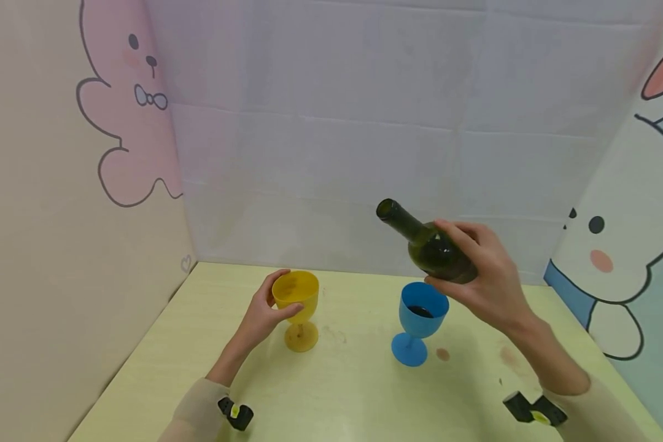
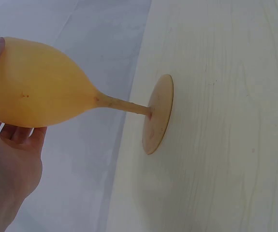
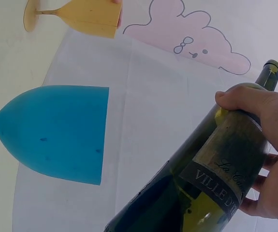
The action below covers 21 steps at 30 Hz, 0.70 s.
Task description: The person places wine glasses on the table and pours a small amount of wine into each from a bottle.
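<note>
My left hand (image 1: pixel 265 316) grips the bowl of a yellow plastic goblet (image 1: pixel 302 294), which stands upright on the table. In the left wrist view the goblet's stem and round foot (image 2: pixel 159 116) show beyond the hand. A dark green glass wine bottle (image 1: pixel 442 252) is in my right hand (image 1: pixel 492 276), held in the air and tilted with its mouth up and to the left. Its label shows in the right wrist view, with dark liquid inside the glass. Below the bottle stands a blue goblet (image 1: pixel 411 347) with some dark liquid in it, touched by neither hand.
Both goblets stand on a pale wooden table (image 1: pixel 320 399). Small brownish wet spots (image 1: pixel 442 354) mark its surface near the blue goblet. A white cloth (image 1: pixel 320 153) hangs behind, and cartoon-printed panels (image 1: pixel 613 258) close off the sides.
</note>
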{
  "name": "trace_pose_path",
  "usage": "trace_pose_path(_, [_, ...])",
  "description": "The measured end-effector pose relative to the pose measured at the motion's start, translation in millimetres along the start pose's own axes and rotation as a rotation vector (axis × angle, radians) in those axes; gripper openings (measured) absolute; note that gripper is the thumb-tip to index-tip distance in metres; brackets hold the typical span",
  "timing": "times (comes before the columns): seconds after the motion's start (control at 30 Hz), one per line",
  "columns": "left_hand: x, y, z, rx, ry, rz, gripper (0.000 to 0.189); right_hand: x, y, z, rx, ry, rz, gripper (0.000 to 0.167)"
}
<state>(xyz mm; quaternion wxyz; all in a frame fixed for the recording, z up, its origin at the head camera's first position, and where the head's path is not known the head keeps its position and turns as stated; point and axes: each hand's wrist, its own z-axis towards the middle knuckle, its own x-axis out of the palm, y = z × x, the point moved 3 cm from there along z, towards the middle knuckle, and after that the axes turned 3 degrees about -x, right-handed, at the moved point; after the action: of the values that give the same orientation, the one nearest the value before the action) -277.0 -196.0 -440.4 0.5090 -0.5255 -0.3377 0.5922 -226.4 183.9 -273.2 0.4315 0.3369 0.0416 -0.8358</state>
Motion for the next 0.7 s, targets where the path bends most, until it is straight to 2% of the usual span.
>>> trace_pose_path(0.7, [-1.9, -2.2, -1.4, 0.005, 0.015, -0.012, 0.073, 27.2, 8.7, 19.9, -0.13, 0.094, -0.072, 0.087])
